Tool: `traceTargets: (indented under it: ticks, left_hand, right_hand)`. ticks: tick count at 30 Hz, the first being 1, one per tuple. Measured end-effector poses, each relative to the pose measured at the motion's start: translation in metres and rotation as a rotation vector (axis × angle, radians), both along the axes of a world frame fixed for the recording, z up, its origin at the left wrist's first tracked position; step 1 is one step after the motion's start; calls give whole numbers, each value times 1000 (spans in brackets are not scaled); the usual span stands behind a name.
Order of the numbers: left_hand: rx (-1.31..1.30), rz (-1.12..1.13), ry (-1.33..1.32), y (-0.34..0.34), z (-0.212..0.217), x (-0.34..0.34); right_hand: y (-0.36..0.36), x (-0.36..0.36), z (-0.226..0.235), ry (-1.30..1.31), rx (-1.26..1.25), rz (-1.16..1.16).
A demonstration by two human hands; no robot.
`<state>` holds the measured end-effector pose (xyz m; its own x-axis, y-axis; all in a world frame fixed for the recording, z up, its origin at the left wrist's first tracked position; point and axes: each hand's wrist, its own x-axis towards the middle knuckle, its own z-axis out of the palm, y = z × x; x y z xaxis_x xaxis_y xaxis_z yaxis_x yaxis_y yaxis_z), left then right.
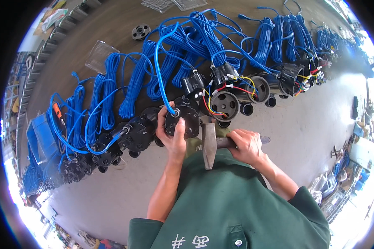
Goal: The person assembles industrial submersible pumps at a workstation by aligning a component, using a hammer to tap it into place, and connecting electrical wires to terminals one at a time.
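Two hands are busy: the left hand [171, 139] holds a round black housing [187, 125], thumb on its flat face, and the right hand [246, 147] is wrapped around the handle of one hammer [209, 147]. The housing is at the near edge of the brownish surface [116, 35], just left of the hammer head. Its dark face has small holes, and a metal collar [175, 113] takes in one glossy blue cable [157, 62]. Worn grey metal forms the hammer head, tapering toward the person. Beyond lie many coiled blue bundles [136, 83], too overlapped to count, one loose dark disc [141, 31] and, left of that, one clear plastic tray [99, 56]. Two round, open cups [236, 107] with pierced bases lie right.
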<state>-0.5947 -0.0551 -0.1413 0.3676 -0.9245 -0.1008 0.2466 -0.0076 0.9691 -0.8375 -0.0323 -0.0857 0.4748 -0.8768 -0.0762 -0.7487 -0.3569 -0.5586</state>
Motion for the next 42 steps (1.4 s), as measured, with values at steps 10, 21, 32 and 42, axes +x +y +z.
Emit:
traceTargets:
  ticks: [10,21,32,42]
  left_hand:
    - [-14,47,4,-4,11,-5]
    - [-159,-131,-323,12,5,16]
    - [-293,83,-659,1,-16,13]
    - [-258,45,-653,6,-18,15]
  right_hand:
    - [-13,-9,-17,41,-1,99]
    - [-30,-4,44,-225,375,-138]
    - [-75,39,92,6,302,118]
    - [-68,84,77,42,219,241]
